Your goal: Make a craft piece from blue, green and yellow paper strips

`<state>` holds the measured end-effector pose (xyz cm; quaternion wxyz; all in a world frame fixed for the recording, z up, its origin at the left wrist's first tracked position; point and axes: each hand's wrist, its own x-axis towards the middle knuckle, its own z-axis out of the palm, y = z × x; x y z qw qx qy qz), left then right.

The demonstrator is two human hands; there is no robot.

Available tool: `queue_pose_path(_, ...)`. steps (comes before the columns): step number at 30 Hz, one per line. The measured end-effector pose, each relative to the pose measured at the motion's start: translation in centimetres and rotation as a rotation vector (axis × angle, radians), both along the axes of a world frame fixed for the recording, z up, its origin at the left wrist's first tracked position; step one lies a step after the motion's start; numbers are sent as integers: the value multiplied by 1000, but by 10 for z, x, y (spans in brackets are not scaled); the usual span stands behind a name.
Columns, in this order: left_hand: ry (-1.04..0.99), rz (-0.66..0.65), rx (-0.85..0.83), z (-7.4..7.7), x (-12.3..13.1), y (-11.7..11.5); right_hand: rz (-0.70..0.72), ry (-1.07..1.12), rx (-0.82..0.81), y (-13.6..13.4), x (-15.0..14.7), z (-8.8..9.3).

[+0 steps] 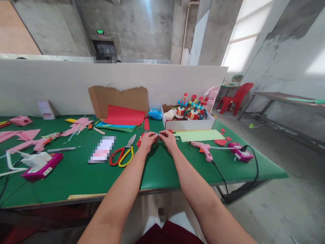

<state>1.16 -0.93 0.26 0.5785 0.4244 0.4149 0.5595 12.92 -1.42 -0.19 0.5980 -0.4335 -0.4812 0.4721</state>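
Apparently fiddly work | mid-frame: left hand (149, 139), right hand (168, 138), fingertips pinched narrow on a bit (157, 134) too small for me to make out | risks: slack pinch could drop it; right hand swinging wide could jolt the glue gun (203, 149), right of centre

item (158, 135) between left hand (149, 141) and right hand (168, 139) too small to tell, white rectangle (103, 149) pixelated, pink paper (7, 136) edge-cropped

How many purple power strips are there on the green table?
2. The first power strip is on the left, under a white adapter; the second power strip is right of a pink glue gun.
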Motion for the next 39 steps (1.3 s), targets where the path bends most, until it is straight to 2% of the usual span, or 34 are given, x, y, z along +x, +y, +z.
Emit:
queue_pose_path(7, -7, 18, 12, -1, -1, 2, 69, 92, -85, 2, -1, -5)
queue_pose_path(16, 14, 13, 5, -1, 1, 2, 33, 17, -57, 2, 0, -2)
queue_pose_path(25, 77, 24, 37, -4, -1, 5, 18, 36, -63, 1, -1, -2)
queue_pose_path(35, 25, 14, 26, -3, -1, 3, -6, 30, -79, 1, -1, 0)
queue_pose_path(39, 20, 1, 28, -2, -1, 3, 28, 33, -89, 1, -2, -2)
